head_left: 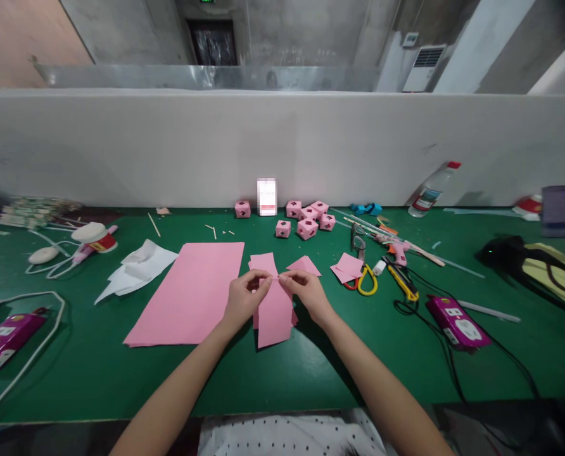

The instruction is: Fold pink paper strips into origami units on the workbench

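Both hands pinch a pink paper strip (275, 316) near its upper part, thumbs and fingertips meeting close together at a fold line. My left hand (247, 296) grips it from the left side; my right hand (310, 294) grips it from the right. More pink paper lies beneath the strip, mostly hidden. Left of my left hand is a stack of large pink sheets (197, 285). Beyond my right hand lies a small pink paper piece (306, 265). Several folded pink paper cubes (307, 228) with dark diamond-shaped openings stand farther back, and a single cube (242, 209) sits apart.
A phone (266, 197) leans on the white partition (168, 152). Yellow-handled scissors (367, 282), a utility knife (403, 282), a pink glue gun (399, 251) and a purple power strip (457, 323) with cords lie right. Crumpled white paper (137, 269) and a cup (95, 236) stand left; a bottle (432, 193) leans behind.
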Motion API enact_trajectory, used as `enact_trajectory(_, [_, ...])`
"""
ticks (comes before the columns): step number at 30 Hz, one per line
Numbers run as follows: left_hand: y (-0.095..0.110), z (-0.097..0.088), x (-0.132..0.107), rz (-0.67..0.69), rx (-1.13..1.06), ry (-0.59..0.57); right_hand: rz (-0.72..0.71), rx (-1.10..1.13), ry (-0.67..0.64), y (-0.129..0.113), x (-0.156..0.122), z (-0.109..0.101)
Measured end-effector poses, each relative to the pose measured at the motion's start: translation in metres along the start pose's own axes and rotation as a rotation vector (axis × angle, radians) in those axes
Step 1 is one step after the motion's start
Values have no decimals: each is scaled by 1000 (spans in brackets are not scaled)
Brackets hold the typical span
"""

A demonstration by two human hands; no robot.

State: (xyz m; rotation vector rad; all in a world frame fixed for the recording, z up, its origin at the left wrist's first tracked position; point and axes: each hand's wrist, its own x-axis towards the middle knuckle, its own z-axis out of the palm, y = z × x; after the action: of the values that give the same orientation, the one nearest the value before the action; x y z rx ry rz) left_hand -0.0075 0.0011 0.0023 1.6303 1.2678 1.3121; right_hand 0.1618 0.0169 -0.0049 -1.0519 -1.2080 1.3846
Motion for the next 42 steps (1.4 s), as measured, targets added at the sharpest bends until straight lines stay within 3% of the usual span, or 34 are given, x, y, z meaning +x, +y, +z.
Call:
enact_trajectory(5, [-2, -1, 2, -8, -8, 8, 27, 6, 21, 0, 1, -1])
enact_trajectory(17, [-2, 1, 7, -64, -39, -104, -50, -36, -6, 5, 1, 0])
enact_trajectory(29, [0, -2, 8, -93, -24, -48, 100, 73, 2, 1, 1, -2])
enact_trajectory(36, [-3, -2, 8, -110, -63, -59, 27, 21, 13, 1, 1, -1])
enact_trajectory(42, [-1, 0, 8, -141, -175, -21, -73, -18, 112, 3, 3, -3])
